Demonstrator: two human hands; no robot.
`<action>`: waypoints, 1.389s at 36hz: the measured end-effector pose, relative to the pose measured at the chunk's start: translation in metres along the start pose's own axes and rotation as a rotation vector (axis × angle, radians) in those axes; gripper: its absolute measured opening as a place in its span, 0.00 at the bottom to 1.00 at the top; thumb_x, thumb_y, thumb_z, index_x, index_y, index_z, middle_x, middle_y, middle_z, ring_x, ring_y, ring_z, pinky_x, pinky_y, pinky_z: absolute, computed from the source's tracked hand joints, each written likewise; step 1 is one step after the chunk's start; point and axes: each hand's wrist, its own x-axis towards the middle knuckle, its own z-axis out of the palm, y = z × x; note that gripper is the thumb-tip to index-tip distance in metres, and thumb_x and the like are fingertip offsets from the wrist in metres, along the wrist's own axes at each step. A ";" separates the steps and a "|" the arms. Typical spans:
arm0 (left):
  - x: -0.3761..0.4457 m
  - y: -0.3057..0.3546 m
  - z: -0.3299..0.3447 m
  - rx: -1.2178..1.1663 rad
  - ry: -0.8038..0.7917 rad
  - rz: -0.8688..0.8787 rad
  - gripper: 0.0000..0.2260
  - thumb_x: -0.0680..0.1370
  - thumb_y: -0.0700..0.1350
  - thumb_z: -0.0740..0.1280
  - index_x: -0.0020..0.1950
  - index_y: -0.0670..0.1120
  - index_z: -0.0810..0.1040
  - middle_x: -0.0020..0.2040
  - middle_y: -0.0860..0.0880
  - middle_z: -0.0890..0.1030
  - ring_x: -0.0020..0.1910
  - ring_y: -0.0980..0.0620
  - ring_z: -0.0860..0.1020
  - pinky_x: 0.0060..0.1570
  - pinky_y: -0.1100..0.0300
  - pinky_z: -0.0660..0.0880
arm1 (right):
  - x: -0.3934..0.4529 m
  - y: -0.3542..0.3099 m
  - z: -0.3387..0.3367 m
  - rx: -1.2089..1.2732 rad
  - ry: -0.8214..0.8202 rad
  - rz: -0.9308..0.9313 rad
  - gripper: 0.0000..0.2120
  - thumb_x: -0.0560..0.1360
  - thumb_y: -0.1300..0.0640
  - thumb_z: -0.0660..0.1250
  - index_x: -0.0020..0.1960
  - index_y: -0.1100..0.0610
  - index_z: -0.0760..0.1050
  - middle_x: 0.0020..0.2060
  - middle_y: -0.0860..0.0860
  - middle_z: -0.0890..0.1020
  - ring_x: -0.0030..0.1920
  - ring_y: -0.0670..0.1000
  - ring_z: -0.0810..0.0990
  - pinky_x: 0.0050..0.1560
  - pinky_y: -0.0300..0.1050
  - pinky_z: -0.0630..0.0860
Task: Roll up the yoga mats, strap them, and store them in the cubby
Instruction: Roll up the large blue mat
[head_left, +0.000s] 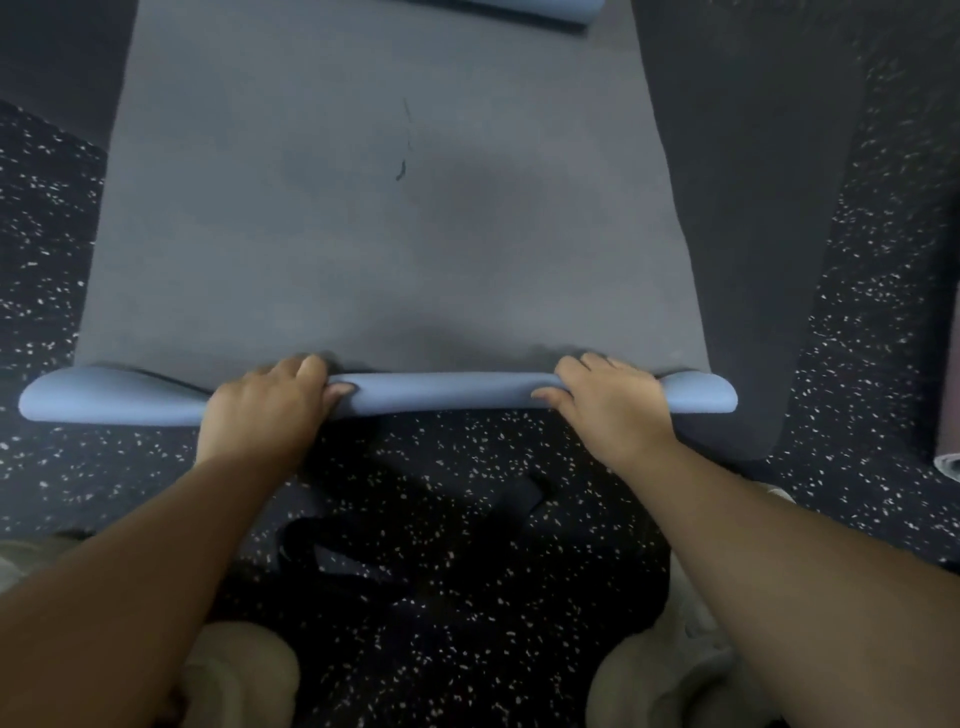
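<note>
Matt, smooth foam yoga mat (384, 234), speckled rubbery floor (467, 597), dark cloth strap (332, 551)

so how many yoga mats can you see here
4, maybe more out of frame: the blue-grey mat both hands are rolling at its near end, a dark mat flat beside it on the right, a rolled blue mat at the top edge, a rolled mat at far right.

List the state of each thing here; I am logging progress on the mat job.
grey mat: flat, near edge curled into a first blue roll
left hand: grips the roll
right hand: grips the roll
black strap: loose on the floor
dark mat: flat
blue mat: rolled
</note>
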 end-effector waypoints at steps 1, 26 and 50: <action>0.002 -0.002 0.001 0.005 -0.013 0.011 0.12 0.75 0.49 0.67 0.40 0.40 0.72 0.34 0.39 0.78 0.27 0.38 0.77 0.26 0.56 0.64 | 0.004 0.001 -0.004 -0.007 -0.042 -0.021 0.26 0.77 0.37 0.50 0.42 0.56 0.74 0.34 0.51 0.78 0.35 0.55 0.79 0.33 0.43 0.62; 0.027 -0.026 0.013 -0.137 0.165 0.377 0.31 0.76 0.71 0.50 0.53 0.43 0.69 0.54 0.40 0.71 0.46 0.42 0.68 0.46 0.47 0.64 | 0.055 0.014 0.007 0.017 -0.176 0.067 0.34 0.72 0.32 0.46 0.51 0.60 0.73 0.50 0.57 0.77 0.55 0.58 0.74 0.53 0.52 0.66; 0.067 0.000 -0.009 -0.226 0.087 -0.069 0.19 0.82 0.55 0.55 0.48 0.44 0.80 0.49 0.41 0.78 0.49 0.37 0.76 0.41 0.50 0.66 | 0.019 -0.048 0.038 0.049 0.305 0.172 0.20 0.76 0.43 0.58 0.56 0.60 0.67 0.53 0.57 0.71 0.53 0.58 0.67 0.58 0.57 0.61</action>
